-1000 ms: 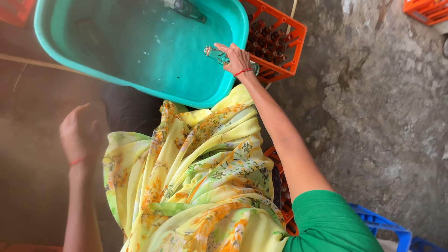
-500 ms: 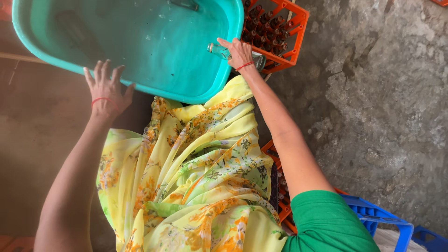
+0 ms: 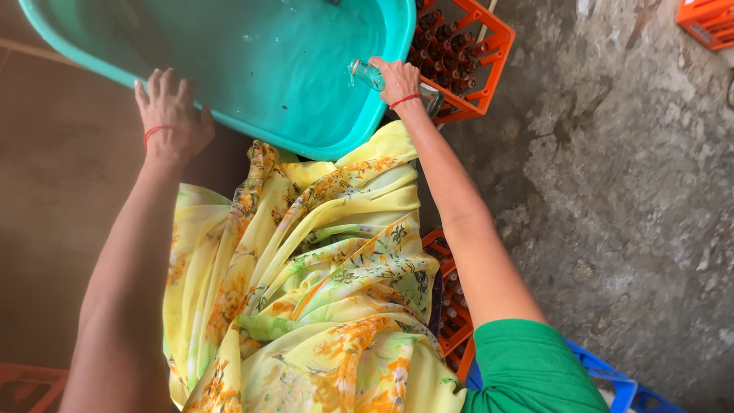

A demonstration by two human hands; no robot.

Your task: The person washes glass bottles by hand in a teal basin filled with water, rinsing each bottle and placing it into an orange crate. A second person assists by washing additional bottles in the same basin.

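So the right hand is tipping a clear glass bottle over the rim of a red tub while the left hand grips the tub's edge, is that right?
Not quite: the tub is teal, not red, as the head view shows. The right hand does tip the clear glass bottle over its rim, and the left hand grips its edge.

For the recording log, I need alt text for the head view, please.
The right hand tips a clear glass bottle over a teal water tub while the left hand grips its rim; orange bottle crate beside.
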